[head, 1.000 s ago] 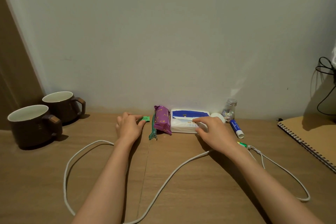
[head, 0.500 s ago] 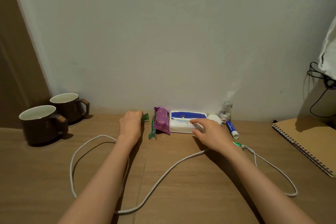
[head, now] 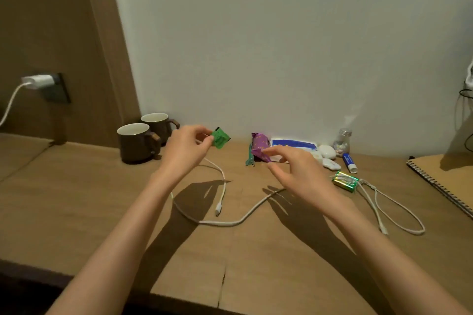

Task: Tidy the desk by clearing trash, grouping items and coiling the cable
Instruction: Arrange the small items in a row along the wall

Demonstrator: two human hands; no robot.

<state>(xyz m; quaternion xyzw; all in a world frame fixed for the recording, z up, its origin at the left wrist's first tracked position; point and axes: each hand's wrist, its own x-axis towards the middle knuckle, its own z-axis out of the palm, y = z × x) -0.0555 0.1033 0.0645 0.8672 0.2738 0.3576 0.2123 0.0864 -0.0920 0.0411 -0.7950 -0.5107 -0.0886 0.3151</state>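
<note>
My left hand [head: 188,147] is raised above the desk and pinches a small green wrapper [head: 220,138] between thumb and fingers. Lifted over the desk, my right hand [head: 298,171] has its fingers apart and holds nothing; its fingertips are close to the purple snack packet [head: 259,146], which lies by the wall. A white cable [head: 225,222] snakes across the desk between my arms, its free plug [head: 218,210] lying in the middle. Green batteries [head: 345,181] lie to the right of my right hand.
Two brown mugs [head: 137,142] stand at the back left. By the wall lie a teal clip [head: 249,158], a blue-white tissue pack [head: 294,144], white small items [head: 329,156], a small glass jar [head: 343,140] and a blue tube [head: 348,161]. A spiral notebook [head: 445,179] lies right. A charger [head: 38,81] sits in the left wall socket.
My left hand has lifted the green wrapper off the desk. My right hand has come off the tissue pack and now hovers near the purple packet. The view has swung left.
</note>
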